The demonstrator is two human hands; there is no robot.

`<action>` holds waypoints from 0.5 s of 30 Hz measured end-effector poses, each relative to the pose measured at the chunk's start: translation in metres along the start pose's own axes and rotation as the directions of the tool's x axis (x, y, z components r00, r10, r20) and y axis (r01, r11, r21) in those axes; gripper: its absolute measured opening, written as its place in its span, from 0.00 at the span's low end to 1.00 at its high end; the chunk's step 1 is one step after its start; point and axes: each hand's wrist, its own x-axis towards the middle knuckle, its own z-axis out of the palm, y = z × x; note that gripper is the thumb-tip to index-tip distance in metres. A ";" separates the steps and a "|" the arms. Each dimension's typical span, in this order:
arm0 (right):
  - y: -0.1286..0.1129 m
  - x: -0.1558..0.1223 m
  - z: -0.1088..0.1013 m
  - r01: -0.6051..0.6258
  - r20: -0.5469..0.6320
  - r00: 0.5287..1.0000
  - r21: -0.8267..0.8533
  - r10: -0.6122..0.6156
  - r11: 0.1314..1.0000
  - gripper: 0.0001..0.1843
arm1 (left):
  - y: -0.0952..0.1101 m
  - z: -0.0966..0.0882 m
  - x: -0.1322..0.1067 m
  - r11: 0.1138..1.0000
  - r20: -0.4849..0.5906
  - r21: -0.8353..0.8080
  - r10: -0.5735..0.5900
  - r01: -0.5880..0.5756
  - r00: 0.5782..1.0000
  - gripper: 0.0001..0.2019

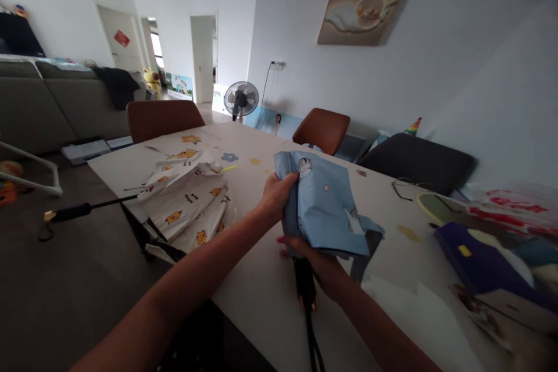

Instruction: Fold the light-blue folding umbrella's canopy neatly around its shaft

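A blue folding umbrella point(326, 203) with a small cartoon print is held above the table, its canopy bunched in loose folds. Its black handle point(305, 282) points down toward me, with a dark wrist strap hanging from the end. My left hand point(278, 193) is closed on the canopy's left side, thumb on top of the cloth. Lower down, my right hand point(307, 256) wraps the bottom of the canopy just above the handle; some of its fingers are hidden. To the left, a cream umbrella point(187, 200) with yellow cartoon prints lies crumpled and partly open, its black handle jutting past the table edge.
The white table point(253, 256) has flower decals. Glasses point(403, 189), a purple item point(483, 256) and a red-and-white plastic bag point(514, 203) are on the right. Brown chairs point(322, 128) and a dark chair point(416, 163) stand around it. A fan point(241, 99) is behind.
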 end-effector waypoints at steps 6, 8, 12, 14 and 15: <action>0.004 0.000 0.006 -0.066 0.126 0.992 0.325 0.026 0.943 0.21 | 0.000 -0.003 0.001 0.996 0.011 0.087 -0.011 0.010 1.000 0.07; 0.004 0.000 0.006 -0.037 0.050 0.998 0.318 0.022 0.948 0.23 | 0.001 -0.004 0.002 0.996 0.010 0.091 -0.025 0.024 1.000 0.07; 0.000 -0.001 0.003 -0.134 0.199 0.977 0.292 0.077 0.947 0.19 | 0.002 -0.005 0.004 0.993 0.001 0.101 -0.068 0.067 0.998 0.07; -0.003 -0.003 0.003 -0.185 0.265 0.958 0.280 0.109 0.942 0.16 | 0.001 -0.006 0.004 0.990 -0.003 0.107 -0.088 0.088 0.996 0.07; -0.003 -0.003 0.004 -0.195 0.266 0.957 0.281 0.119 0.940 0.15 | 0.000 -0.006 0.005 0.989 -0.007 0.108 -0.096 0.097 0.995 0.06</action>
